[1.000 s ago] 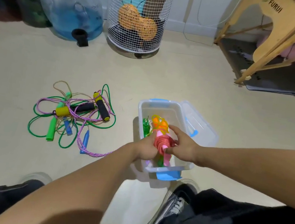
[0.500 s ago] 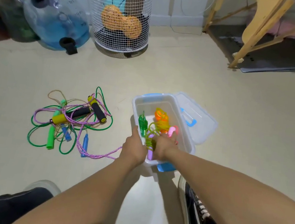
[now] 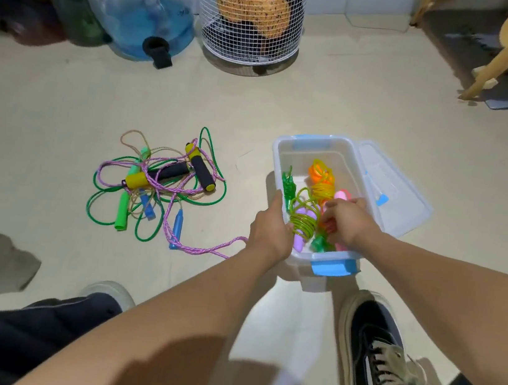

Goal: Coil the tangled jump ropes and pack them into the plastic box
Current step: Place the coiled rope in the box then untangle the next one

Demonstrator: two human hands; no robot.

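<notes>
the clear box point(image 3: 315, 142) sits on the floor point(image 3: 291, 99), its lid point(image 3: 406, 213) swung open to the right. inside lie three coiled ropes: an orange one point(image 3: 321, 177) toward the far end, a green one point(image 3: 302, 218) with lilac handles near the left wall, and a pink one point(image 3: 342, 195) under the right hand point(image 3: 345, 220). the right hand reaches into the box, fingers curled down around the pink rope, a clenched grip on it. the left hand point(image 3: 270, 227) clasps the box's left rim, thumb along the wall. to the left, well apart from the box, the tangle point(image 3: 155, 185) of ropes lies on the floor: green cord, pink-purple braided cord, black foam handles, green and blue handles. one braided strand trails toward the left wrist. a black shoe point(image 3: 374, 346) stands just below the box.
</notes>
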